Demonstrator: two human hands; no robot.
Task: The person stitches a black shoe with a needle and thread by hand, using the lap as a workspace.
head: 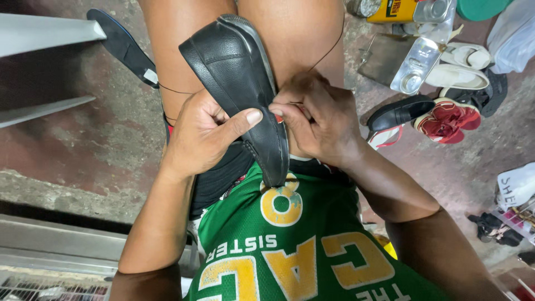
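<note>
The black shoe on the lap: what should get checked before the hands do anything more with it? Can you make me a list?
1. Left hand has a firm hold on the black shoe, thumb pressed across its side: ok.
2. Right hand pinches at the shoe's edge with its fingers: ok.
3. Shoe rests steady between the knees, sole edge turned up: ok.
4. Thin thread running from the shoe area toward the insole on the floor is free of tangles: cannot tell.
5. What the right fingers pinch, needle or thread: cannot tell, hidden.
6. Second black shoe lies within reach on the floor: ok.
</note>
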